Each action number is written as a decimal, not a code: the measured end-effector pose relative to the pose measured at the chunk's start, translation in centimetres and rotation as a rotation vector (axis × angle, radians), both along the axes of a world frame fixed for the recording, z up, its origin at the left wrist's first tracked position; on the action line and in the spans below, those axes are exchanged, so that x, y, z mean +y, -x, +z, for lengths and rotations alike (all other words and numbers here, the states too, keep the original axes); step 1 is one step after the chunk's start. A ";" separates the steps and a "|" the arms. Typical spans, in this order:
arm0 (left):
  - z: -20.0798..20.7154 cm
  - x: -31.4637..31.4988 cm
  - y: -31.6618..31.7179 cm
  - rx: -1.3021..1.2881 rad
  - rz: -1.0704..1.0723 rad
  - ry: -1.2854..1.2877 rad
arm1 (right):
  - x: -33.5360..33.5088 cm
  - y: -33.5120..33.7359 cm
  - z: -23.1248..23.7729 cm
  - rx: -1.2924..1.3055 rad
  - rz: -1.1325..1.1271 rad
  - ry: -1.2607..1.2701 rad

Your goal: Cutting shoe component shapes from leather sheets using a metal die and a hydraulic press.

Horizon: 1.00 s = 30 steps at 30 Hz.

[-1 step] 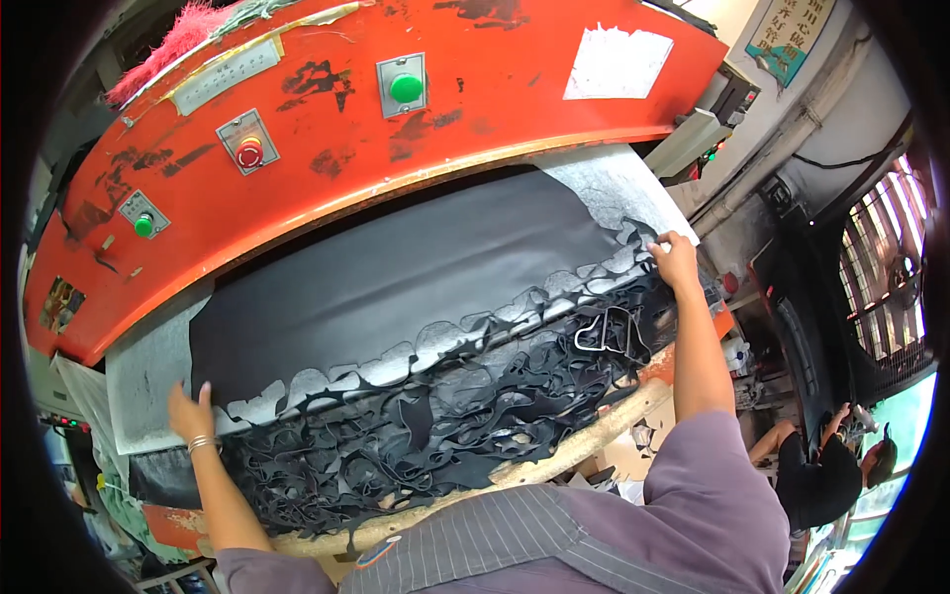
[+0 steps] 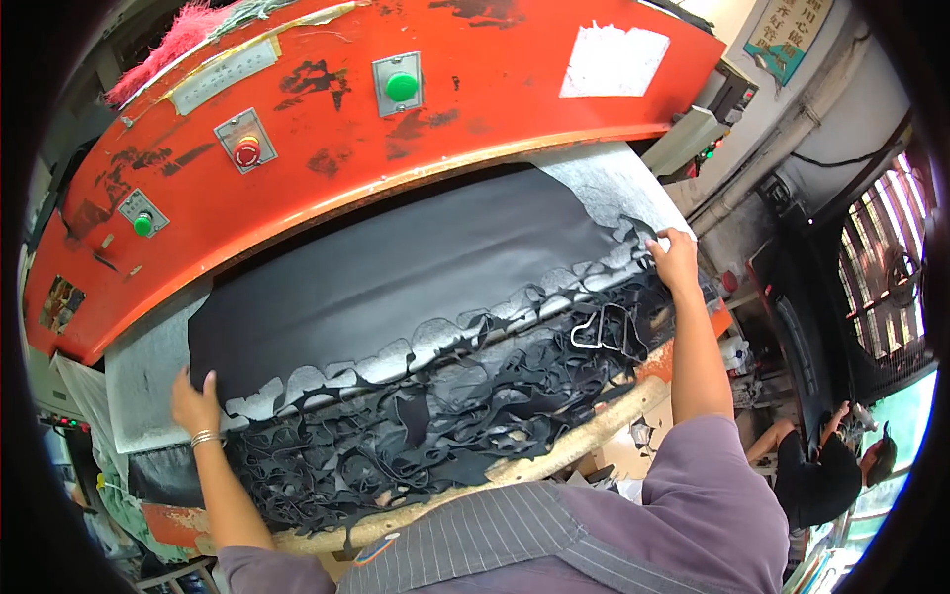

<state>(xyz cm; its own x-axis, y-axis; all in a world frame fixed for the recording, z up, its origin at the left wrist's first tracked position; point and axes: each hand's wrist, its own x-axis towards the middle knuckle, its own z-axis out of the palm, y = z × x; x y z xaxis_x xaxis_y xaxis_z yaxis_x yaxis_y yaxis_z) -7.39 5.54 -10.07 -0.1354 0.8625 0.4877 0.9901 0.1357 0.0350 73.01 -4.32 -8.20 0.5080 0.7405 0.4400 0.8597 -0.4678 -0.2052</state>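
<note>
Across the pale worktop (image 2: 141,381), on the near side of the red press (image 2: 524,104), lies a black sheet (image 2: 396,267), its near edge cut into scallops. The left hand (image 2: 198,401) is at its near left corner, thumb and fingers spread apart; whether they pinch the sheet, I cannot tell. The right hand (image 2: 676,259) curls at the ragged right end, its grip equally unclear. Nearer, black offcuts (image 2: 416,421) lie heaped, a metal-outlined shape (image 2: 585,345) on their right part.
</note>
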 end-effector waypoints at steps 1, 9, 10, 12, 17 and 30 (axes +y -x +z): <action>0.3 0.2 -2.5 -0.045 -0.091 0.006 | -0.1 2.2 1.4 0.021 0.057 -0.069; 0.7 -11.0 -18.8 -0.011 -0.311 0.613 | -10.6 11.5 1.9 0.221 0.535 0.455; 0.8 -12.9 -18.0 -0.093 -0.361 0.623 | -11.8 11.7 1.9 0.181 0.550 0.401; 1.2 -15.4 -16.6 -0.144 -0.416 0.804 | -13.5 10.8 0.5 0.189 0.531 0.276; 11.1 -14.6 -16.8 0.034 -0.282 1.186 | -13.5 11.2 0.9 0.215 0.376 0.168; 0.1 0.8 -29.7 -0.099 -0.713 0.613 | -18.1 11.1 -0.7 0.180 0.114 0.227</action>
